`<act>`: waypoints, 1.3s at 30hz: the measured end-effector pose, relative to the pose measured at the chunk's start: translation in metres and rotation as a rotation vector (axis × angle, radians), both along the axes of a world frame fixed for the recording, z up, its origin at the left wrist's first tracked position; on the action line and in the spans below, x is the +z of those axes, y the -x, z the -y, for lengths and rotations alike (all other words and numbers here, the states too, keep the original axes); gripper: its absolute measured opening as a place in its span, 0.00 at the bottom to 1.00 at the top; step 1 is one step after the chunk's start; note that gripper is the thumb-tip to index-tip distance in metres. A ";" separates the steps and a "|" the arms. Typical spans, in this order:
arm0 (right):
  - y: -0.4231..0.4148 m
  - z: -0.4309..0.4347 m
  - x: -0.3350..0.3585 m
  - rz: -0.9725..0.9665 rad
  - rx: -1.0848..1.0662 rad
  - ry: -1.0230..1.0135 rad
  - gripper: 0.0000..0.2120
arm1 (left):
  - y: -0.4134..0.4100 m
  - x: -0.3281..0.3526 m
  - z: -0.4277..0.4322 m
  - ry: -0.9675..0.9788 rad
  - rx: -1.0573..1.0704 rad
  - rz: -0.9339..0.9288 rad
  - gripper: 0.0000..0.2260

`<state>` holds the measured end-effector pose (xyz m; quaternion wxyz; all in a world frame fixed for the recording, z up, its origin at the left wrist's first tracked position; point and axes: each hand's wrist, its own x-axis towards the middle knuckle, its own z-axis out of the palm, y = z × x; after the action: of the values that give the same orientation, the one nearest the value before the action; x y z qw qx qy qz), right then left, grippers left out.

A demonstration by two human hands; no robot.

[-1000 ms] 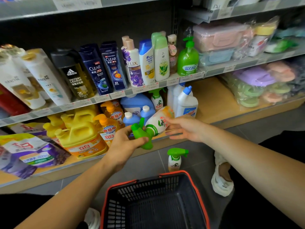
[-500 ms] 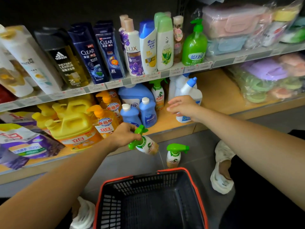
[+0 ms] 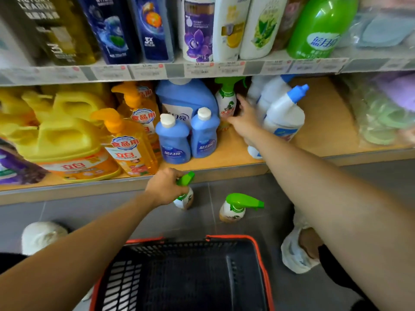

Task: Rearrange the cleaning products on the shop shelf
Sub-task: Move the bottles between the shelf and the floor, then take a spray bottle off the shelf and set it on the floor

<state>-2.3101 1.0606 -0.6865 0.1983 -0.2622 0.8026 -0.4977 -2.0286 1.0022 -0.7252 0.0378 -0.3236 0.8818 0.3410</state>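
Observation:
My left hand [image 3: 165, 187] grips the green trigger head of a small white spray bottle [image 3: 185, 197], which stands low over the grey floor in front of the bottom shelf [image 3: 224, 169]. A second green-topped spray bottle [image 3: 235, 207] stands on the floor to its right. My right hand [image 3: 244, 118] reaches into the bottom shelf with fingers spread, beside a third spray bottle [image 3: 226, 102] at the back and against white bottles with blue caps [image 3: 283, 113]. It holds nothing.
Two small blue bottles [image 3: 188, 135] and a large blue jug stand left of my right hand. Orange pump bottles [image 3: 130, 144] and yellow jugs [image 3: 62, 140] fill the shelf's left. Shampoo bottles line the upper shelf. A black basket with a red rim [image 3: 260, 250] sits below.
My left hand has lowered the spray bottle from shelf height to the floor, turning it upright. My right hand has let go of it and moved back into the shelf. The camera moved closer.

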 end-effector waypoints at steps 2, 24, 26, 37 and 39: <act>0.006 0.009 -0.010 -0.007 -0.035 0.002 0.41 | -0.005 -0.008 0.001 -0.003 0.050 -0.084 0.12; -0.041 -0.023 -0.009 0.086 -0.382 0.282 0.20 | -0.016 -0.027 -0.016 -0.093 0.226 -0.239 0.18; -0.045 -0.021 0.007 0.117 -0.325 0.319 0.18 | -0.017 -0.027 -0.016 -0.102 0.215 -0.238 0.19; -0.040 -0.048 0.043 0.268 -0.037 0.202 0.13 | -0.016 -0.016 -0.017 -0.158 0.057 -0.152 0.25; -0.040 -0.061 0.052 0.236 -0.003 0.154 0.16 | -0.013 -0.005 -0.017 -0.125 0.056 -0.123 0.28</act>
<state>-2.2703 1.1212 -0.6341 0.2698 -0.2152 0.7334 -0.5856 -2.0154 1.0188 -0.7299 -0.0059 -0.3234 0.8501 0.4156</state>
